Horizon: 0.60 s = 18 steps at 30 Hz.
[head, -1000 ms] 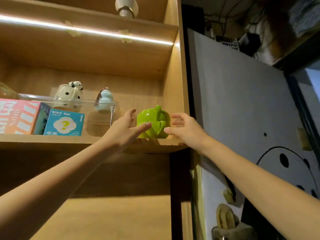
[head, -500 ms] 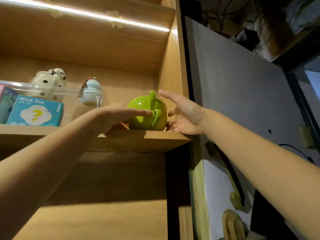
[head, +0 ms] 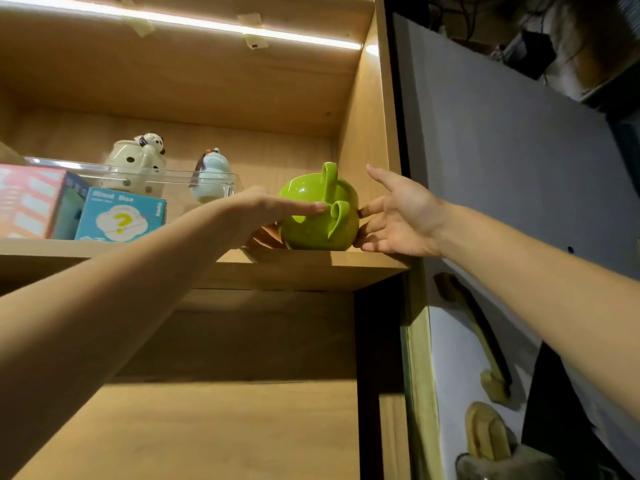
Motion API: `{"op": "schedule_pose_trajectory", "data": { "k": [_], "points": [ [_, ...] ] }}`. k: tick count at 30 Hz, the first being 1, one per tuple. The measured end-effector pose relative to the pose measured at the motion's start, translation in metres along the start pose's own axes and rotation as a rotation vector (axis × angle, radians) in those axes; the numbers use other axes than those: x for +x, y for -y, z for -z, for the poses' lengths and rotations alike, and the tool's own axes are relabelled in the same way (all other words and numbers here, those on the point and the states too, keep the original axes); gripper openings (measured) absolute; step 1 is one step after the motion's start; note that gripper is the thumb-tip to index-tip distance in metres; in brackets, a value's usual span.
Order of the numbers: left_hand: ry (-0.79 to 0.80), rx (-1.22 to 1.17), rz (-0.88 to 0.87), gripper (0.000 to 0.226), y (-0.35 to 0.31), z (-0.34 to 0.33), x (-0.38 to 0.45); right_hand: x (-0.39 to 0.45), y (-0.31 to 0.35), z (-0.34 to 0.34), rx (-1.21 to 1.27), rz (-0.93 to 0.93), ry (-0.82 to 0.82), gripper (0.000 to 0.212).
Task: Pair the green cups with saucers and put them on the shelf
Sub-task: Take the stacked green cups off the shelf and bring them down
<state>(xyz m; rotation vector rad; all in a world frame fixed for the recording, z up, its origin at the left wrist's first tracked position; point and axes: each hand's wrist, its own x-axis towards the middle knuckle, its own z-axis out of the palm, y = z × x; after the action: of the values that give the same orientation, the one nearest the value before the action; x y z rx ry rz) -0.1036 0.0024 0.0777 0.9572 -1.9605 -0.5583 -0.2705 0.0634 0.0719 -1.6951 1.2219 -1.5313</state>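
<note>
cups: 2 green cups (head: 318, 213) on shelf (head: 311, 268), right end by side wall
left hand (head: 263, 211): fingers flat, touching cups' left side
right hand (head: 401, 216): fingers spread, tips touching cups' right side

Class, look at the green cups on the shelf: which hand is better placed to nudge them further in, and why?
Probably the left hand: its fingers lie across the green cups, near the handles. The right hand is open, only fingertips at their side.

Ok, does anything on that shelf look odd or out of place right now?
Yes: the green cups on the shelf are stacked, one tipped so its handle points up. No saucer shows beneath them.
</note>
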Motion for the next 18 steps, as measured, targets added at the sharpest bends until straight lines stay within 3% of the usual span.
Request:
{"op": "schedule_pose_trajectory", "data": {
  "k": [2, 10, 18],
  "points": [
    [0.023, -0.035, 0.024, 0.088, -0.006, 0.003, -0.005, -0.005, 0.004, -0.001, 0.008, 0.003, -0.007, 0.083],
    [-0.058, -0.174, -0.01, 0.082, -0.022, 0.007, -0.033, -0.036, 0.026, -0.004, -0.043, 0.029, -0.016, 0.084],
    [-0.021, -0.219, -0.059, 0.082, -0.028, 0.021, -0.089, -0.095, 0.034, -0.013, 0.032, 0.056, 0.028, 0.077]
  ]
}}
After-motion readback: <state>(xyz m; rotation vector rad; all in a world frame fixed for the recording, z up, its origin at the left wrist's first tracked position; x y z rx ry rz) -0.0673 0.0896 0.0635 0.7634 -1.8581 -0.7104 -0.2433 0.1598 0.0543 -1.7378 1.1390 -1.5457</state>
